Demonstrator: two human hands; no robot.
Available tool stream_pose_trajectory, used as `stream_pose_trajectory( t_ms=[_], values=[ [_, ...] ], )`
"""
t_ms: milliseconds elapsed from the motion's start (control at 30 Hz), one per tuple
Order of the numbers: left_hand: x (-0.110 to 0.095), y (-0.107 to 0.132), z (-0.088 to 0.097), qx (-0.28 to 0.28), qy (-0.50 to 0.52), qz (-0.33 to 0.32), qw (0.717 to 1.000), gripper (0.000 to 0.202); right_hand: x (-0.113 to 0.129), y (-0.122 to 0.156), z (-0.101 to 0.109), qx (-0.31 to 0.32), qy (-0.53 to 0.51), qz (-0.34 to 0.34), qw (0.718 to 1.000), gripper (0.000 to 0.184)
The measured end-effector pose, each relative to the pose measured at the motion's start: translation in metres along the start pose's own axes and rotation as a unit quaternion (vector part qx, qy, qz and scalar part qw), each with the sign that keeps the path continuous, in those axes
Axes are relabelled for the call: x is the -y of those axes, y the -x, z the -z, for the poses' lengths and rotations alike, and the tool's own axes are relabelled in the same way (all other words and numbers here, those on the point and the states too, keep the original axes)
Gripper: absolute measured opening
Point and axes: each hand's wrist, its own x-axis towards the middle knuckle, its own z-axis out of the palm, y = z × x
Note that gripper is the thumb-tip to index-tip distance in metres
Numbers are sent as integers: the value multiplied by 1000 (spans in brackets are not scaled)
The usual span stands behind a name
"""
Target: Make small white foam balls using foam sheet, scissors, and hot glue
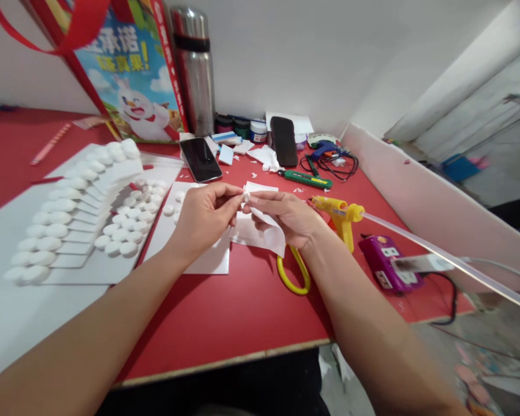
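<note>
My left hand (205, 216) and my right hand (286, 211) meet over the red table, fingertips pinched together on a small crumpled white piece (246, 196). Its material is too small to tell. A white paper sheet (274, 238) hangs below the fingers of my right hand, which seem to hold it too. Partly behind my left hand lies a white card (214, 263) with a few small white discs (169, 210) on it. Yellow-handled scissors (293, 284) rest under my right wrist, their blades hidden.
Left stand rows of white oval pads (47, 244) on card strips and a cluster of white discs (127, 248). A yellow glue gun (340, 216) and purple power socket (390, 266) lie right. Behind are phones (200, 160), a green cutter (305, 179), a steel flask (195, 75) and a bag (134, 75).
</note>
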Motion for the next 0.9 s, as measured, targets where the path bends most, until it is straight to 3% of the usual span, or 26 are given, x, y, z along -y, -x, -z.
stream_pose_trajectory(
  t_ms=[233, 433, 500, 600, 733, 800, 900],
  values=[
    [3, 3, -4, -6, 14, 16, 1000, 15, -6, 1, -11, -115, 88, 91, 985, 22],
    [-1, 9, -6, -13, -112, -70, 991, 10, -8, 4, -14, -166, 209, 170, 948, 12],
    [-1, 10, -6, -26, -195, -140, 970, 13, -8, 6, -16, -168, 230, 181, 941, 10],
    [1, 10, -4, -41, -312, -244, 917, 17, -9, 7, -17, -151, 222, 189, 944, 11],
    [5, 9, -1, -36, -384, -308, 870, 21, -11, 5, -15, -125, 194, 197, 953, 19],
    [5, 8, 0, -30, -367, -307, 878, 21, -11, 4, -14, -121, 196, 204, 951, 19],
    [4, 8, -1, -18, -252, -231, 939, 18, -11, 2, -12, -114, 237, 214, 941, 15]
  ],
)
